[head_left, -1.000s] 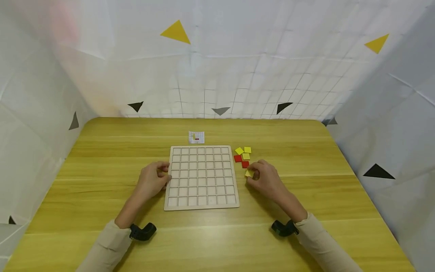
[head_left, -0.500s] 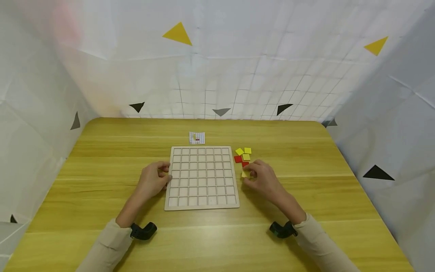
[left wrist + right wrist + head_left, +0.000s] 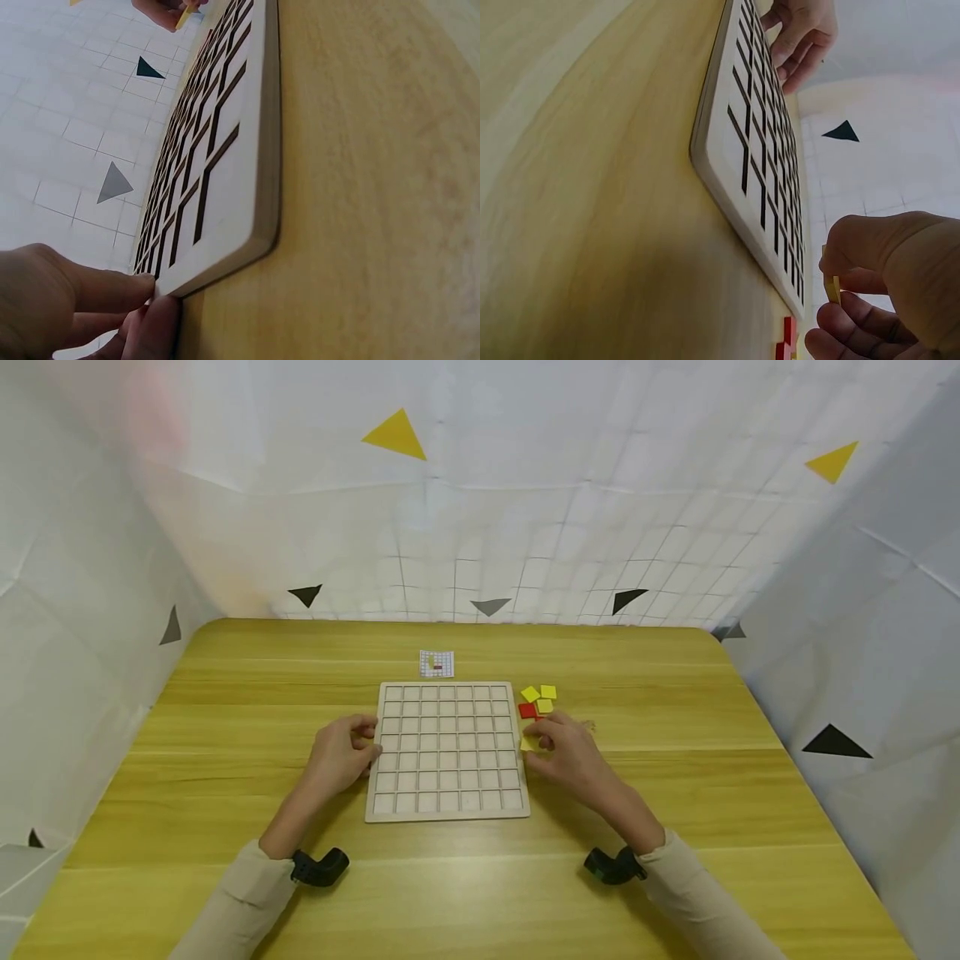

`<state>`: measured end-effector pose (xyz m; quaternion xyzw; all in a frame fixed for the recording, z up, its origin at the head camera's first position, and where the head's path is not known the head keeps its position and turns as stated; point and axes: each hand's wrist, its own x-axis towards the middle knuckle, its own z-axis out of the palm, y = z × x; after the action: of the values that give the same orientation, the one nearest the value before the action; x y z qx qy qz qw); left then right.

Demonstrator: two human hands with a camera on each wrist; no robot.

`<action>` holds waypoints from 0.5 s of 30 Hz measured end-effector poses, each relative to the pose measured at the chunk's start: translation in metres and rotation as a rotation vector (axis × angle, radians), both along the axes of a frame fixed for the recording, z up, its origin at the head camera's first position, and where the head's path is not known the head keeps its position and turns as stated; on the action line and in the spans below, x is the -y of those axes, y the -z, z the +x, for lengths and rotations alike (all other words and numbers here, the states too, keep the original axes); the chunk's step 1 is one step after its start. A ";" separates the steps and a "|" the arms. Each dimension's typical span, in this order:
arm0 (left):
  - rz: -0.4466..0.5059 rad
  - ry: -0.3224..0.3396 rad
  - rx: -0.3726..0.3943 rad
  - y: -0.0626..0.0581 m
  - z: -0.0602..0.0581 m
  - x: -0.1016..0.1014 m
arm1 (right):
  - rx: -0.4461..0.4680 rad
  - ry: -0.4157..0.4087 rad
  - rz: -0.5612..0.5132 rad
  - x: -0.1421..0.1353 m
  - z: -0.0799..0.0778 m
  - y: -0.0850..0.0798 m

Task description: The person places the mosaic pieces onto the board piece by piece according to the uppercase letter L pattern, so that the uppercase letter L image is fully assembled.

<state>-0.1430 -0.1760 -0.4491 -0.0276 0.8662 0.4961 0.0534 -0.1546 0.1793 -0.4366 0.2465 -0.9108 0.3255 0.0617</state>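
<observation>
A square wooden grid board (image 3: 447, 817) lies flat on the table, its cells bare. My left hand (image 3: 341, 752) grips the board's left edge; in the left wrist view the thumb (image 3: 124, 289) lies over the rim with fingers beside it. At the board's right edge, my right hand (image 3: 570, 756) pinches a yellow square tile (image 3: 528, 743) between thumb and fingers. The right wrist view shows that tile edge-on, raised near the board's side. Just beyond lie yellow tiles (image 3: 548, 692) and a red tile (image 3: 527, 711); a second red one is mostly hidden by the right hand.
A small printed grid card (image 3: 437, 663) with yellow and red marks lies behind the board. Wood-grain table (image 3: 465, 893) surrounds everything, and white sheeting (image 3: 487, 527) with triangles stands at the back and sides. Each wrist wears a black camera (image 3: 320, 867).
My right hand has carried the yellow tile leftward, from beside the loose tiles to the board's right edge, now covering most of one red tile. The left hand stays at the board.
</observation>
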 end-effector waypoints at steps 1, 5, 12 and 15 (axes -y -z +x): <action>0.000 0.001 -0.002 0.000 0.000 0.000 | 0.003 -0.003 -0.001 0.002 0.000 -0.001; 0.000 0.002 -0.003 -0.001 0.001 0.000 | 0.026 -0.010 -0.006 0.008 0.001 -0.004; -0.010 -0.001 0.008 -0.001 0.000 0.000 | 0.050 -0.028 -0.028 0.018 0.002 -0.008; -0.006 0.000 0.005 0.000 0.000 0.000 | 0.056 -0.036 -0.036 0.023 0.002 -0.010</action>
<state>-0.1429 -0.1759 -0.4487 -0.0292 0.8676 0.4933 0.0552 -0.1524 0.1559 -0.4267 0.2524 -0.9015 0.3497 0.0348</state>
